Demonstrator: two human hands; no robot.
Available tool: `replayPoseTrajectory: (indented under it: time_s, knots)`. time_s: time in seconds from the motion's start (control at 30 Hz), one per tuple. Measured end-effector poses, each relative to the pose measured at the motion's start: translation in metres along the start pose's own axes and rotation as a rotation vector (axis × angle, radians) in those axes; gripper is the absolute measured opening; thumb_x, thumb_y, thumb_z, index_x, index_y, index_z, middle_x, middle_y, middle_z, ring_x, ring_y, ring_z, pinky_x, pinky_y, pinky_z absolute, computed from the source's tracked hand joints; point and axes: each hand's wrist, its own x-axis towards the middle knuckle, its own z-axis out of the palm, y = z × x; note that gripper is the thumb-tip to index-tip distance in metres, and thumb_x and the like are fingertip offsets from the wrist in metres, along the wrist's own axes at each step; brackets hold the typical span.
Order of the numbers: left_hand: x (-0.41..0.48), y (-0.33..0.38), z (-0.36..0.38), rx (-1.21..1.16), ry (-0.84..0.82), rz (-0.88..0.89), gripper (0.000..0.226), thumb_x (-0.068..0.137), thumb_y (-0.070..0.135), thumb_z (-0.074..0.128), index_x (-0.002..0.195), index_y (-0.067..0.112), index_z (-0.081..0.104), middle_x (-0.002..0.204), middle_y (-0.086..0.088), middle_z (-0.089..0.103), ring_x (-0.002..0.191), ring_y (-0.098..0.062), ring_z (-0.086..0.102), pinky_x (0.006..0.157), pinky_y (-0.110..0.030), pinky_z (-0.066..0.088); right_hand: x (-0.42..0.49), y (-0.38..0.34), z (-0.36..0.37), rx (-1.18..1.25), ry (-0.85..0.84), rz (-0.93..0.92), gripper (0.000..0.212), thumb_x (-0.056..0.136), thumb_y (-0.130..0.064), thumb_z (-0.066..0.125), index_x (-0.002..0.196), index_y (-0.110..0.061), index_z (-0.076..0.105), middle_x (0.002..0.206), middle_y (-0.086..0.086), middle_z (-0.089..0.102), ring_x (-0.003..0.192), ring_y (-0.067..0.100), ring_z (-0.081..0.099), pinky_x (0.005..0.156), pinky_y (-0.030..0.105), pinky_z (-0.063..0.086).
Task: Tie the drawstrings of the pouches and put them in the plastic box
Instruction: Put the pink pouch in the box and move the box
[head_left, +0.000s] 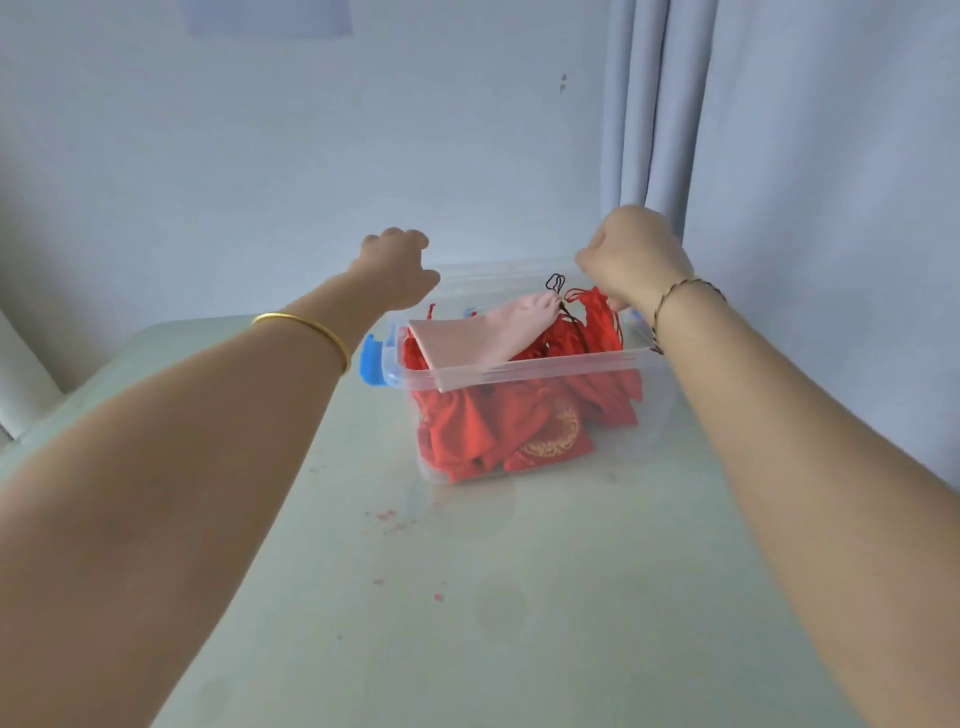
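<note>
A clear plastic box (519, 371) with a blue latch (373, 361) stands on the table and holds several red pouches (498, 431). A pink pouch (478, 335) lies on top, leaning over the front rim, and its black drawstring loop (555, 283) sticks up. My left hand (397, 265) hovers over the box's far left corner with its fingers curled and nothing visible in them. My right hand (634, 254) is over the far right side, fingers closed down onto the gathered top of a red pouch (597, 312).
The pale green table (467, 597) carries small red specks in front of the box. A white wall stands close behind the box. A grey curtain (660, 114) hangs at the back right.
</note>
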Motion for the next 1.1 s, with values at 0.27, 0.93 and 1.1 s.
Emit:
replayPoseTrajectory:
  time_s: [0.27, 0.93, 1.1]
  knots:
    - [0.019, 0.012, 0.006, -0.022, -0.021, 0.045, 0.033, 0.095, 0.02, 0.048, 0.121, 0.004, 0.059, 0.126, -0.014, 0.056, 0.117, -0.032, 0.05, 0.091, -0.035, 0.041, 0.004, 0.021, -0.005, -0.013, 0.117, -0.049, 0.023, 0.071, 0.0, 0.038, 0.053, -0.012, 0.031, 0.054, 0.011, 0.033, 0.064, 0.035, 0.04, 0.05, 0.029, 0.032]
    - [-0.096, 0.021, -0.027, -0.211, 0.357, 0.279, 0.025, 0.085, 0.021, 0.064, 0.109, 0.017, 0.067, 0.102, -0.003, 0.066, 0.105, -0.025, 0.053, 0.088, -0.035, 0.044, -0.04, 0.036, -0.041, 0.085, 0.169, 0.102, 0.028, 0.094, -0.021, 0.032, 0.109, -0.013, 0.054, 0.127, 0.018, 0.043, 0.114, 0.041, 0.045, 0.092, 0.04, 0.039]
    - [-0.12, 0.025, -0.019, -0.265, 0.196, 0.206, 0.022, 0.076, 0.015, 0.071, 0.098, 0.015, 0.068, 0.096, -0.003, 0.062, 0.093, -0.019, 0.056, 0.082, -0.028, 0.045, -0.043, 0.052, -0.02, -0.016, -0.002, 0.106, 0.02, 0.087, -0.018, 0.035, 0.07, -0.013, 0.045, 0.102, 0.018, 0.055, 0.094, 0.037, 0.048, 0.076, 0.035, 0.04]
